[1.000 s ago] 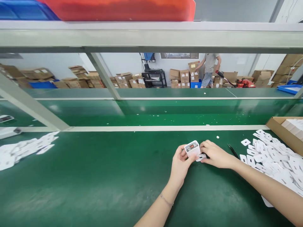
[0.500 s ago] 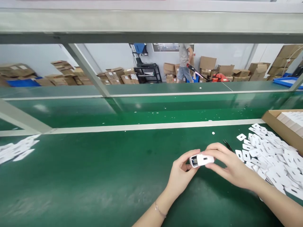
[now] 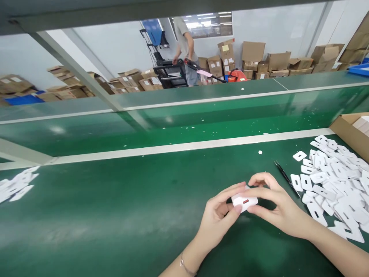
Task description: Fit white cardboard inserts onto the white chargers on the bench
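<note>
A small white plastic charger housing (image 3: 244,201) with a red slot on its face is held over the green table (image 3: 115,207). My left hand (image 3: 216,218) pinches it from the left with thumb and fingers. My right hand (image 3: 273,206) grips it from the right, fingers curled round it. A pile of several white slotted cover plates (image 3: 331,181) lies just right of my right hand. Black tweezers (image 3: 284,177) lie between the hands and the pile.
A cardboard box (image 3: 346,132) with white parts stands at the far right edge. More white plates (image 3: 15,186) lie at the left. Beyond runs a green conveyor belt (image 3: 173,127) under a metal frame. A person (image 3: 184,42) stands among stacked cartons in the background.
Both hands have turned the white housing so its closed face with the red slot shows instead of the open end. The view has tilted; the person in the back has walked left.
</note>
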Demonstrator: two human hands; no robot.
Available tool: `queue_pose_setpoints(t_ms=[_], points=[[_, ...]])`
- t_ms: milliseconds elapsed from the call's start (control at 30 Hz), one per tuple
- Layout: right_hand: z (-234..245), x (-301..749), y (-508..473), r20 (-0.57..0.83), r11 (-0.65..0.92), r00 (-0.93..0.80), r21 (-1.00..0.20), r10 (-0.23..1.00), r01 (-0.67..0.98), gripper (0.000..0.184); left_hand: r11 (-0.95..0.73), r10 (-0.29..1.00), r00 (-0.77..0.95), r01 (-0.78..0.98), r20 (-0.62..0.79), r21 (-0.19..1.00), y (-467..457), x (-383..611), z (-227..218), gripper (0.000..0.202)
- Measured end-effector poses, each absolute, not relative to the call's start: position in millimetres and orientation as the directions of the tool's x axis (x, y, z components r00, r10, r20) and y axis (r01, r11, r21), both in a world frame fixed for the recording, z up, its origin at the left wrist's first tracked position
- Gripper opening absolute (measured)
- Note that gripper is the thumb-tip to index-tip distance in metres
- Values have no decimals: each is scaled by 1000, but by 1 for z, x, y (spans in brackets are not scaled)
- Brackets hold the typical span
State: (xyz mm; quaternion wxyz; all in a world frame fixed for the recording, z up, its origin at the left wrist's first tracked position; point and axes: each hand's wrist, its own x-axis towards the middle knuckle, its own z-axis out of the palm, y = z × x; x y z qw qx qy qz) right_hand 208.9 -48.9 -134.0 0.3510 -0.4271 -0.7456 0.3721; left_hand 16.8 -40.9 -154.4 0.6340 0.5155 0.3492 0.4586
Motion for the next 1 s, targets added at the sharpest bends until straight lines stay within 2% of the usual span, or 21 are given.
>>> queue_pose_setpoints(t_ms=[67, 133, 200, 267, 367, 500, 767, 1000], points=[[-137, 207, -48, 60, 157, -339, -951, 939, 266, 38, 24, 945, 322, -244, 58, 970, -41, 17, -156, 27], [-142, 205, -46, -69, -44, -359, -996, 931, 80, 46, 1, 946, 315, -255, 82, 967, -41, 16, -158, 27], [-147, 203, -44, -135, -188, -416, -978, 899, -88, 48, -12, 943, 320, -246, 93, 969, -42, 15, -159, 27], [-151, 200, -44, -169, -271, -441, -946, 881, -180, 50, -22, 943, 317, -228, 96, 973, -43, 14, -159, 27], [-152, 198, -45, -158, -277, -429, -933, 890, -231, 51, -43, 947, 306, -194, 102, 980, -46, 13, -157, 27], [-150, 195, -47, -95, -206, -386, -944, 918, -258, 44, -82, 937, 323, -165, 132, 983, -47, 13, -153, 29], [-151, 191, -45, -65, -161, -364, -958, 929, -238, 39, -61, 941, 312, -226, 132, 972, -43, 15, -153, 27], [-152, 195, -45, -82, -157, -428, -977, 900, -144, 59, 95, 968, 249, -278, -24, 956, -43, 16, -148, 29]])
